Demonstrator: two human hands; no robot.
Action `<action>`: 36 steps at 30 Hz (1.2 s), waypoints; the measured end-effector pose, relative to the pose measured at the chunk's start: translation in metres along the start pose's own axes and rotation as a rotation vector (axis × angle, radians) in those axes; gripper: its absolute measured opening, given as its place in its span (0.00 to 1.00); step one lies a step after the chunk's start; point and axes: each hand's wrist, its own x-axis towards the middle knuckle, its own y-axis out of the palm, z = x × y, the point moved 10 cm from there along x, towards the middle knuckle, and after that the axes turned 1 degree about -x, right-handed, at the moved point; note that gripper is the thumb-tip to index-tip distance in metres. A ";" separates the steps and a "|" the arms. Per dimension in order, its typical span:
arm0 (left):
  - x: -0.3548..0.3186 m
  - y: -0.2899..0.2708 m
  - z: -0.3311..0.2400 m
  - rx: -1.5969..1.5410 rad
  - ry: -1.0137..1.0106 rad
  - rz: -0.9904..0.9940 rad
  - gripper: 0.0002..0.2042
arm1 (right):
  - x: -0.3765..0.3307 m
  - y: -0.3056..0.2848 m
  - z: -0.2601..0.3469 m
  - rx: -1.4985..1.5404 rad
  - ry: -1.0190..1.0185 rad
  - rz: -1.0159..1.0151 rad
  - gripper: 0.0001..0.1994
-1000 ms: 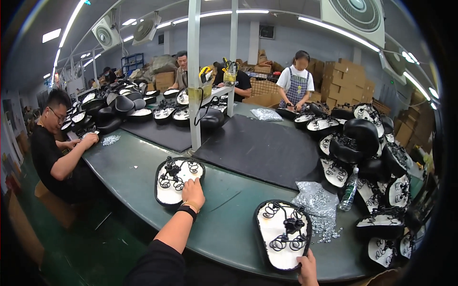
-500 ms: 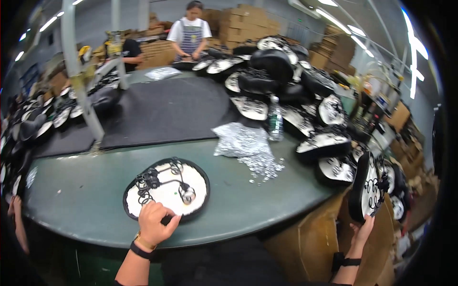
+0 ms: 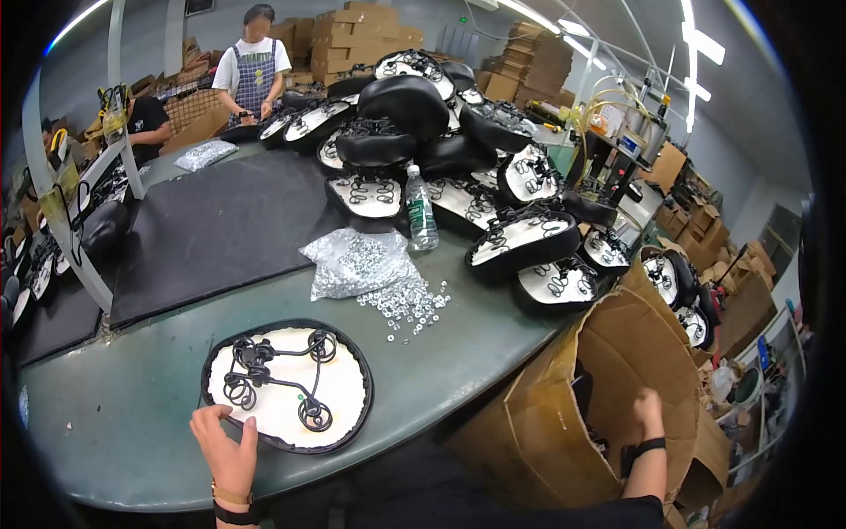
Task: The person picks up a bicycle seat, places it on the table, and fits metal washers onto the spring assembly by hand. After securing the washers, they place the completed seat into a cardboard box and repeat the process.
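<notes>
A bicycle saddle [image 3: 339,379] lies upside down on the green table, its white underside and black coil springs facing up. My left hand [image 3: 227,445] is at its near left rim, thumb and fingers apart, not gripping it; whether the fingertips touch the rim I cannot tell. My right hand [image 3: 648,410] is over the open cardboard box [image 3: 546,401] at the table's right edge. Its fingers are curled in and nothing shows in them. Inside the box a dark saddle [image 3: 583,392] is partly hidden behind the box wall.
A clear bag of small metal nuts [image 3: 348,264] has spilled loose nuts [image 3: 405,309] across the table. Beside it stands a water bottle [image 3: 420,212]. A high pile of saddles [image 3: 405,110] fills the far right side. Another person [image 3: 254,75] works beyond the table; a metal post [image 3: 75,220] rises at left.
My right hand has let go of the saddle it held upright and is now over the box. My left hand has opened out at the table saddle's rim. The view has swung right.
</notes>
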 end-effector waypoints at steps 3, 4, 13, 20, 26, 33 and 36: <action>-0.019 -0.001 0.022 -0.122 -0.189 -0.014 0.27 | -0.001 -0.052 0.188 0.252 -0.535 -0.191 0.14; -0.021 -0.003 0.009 -0.109 -0.196 -0.011 0.27 | -0.002 -0.040 0.240 0.434 -0.424 0.036 0.14; -0.031 0.042 0.012 -0.117 -0.165 0.192 0.48 | -0.087 0.159 0.510 0.429 -1.022 0.249 0.13; 0.007 0.038 0.030 -0.424 -0.257 0.440 0.39 | -0.086 0.198 0.519 0.261 -1.067 0.223 0.07; 0.060 0.071 0.031 -0.578 -0.245 0.321 0.26 | -0.082 0.198 0.525 0.362 -0.923 0.478 0.09; 0.039 0.021 -0.099 -0.140 0.208 -0.079 0.19 | -0.091 0.204 0.523 0.266 -0.958 0.483 0.09; -0.006 0.037 -0.159 -0.106 0.416 0.180 0.16 | -0.122 0.192 0.525 0.256 -1.028 0.573 0.07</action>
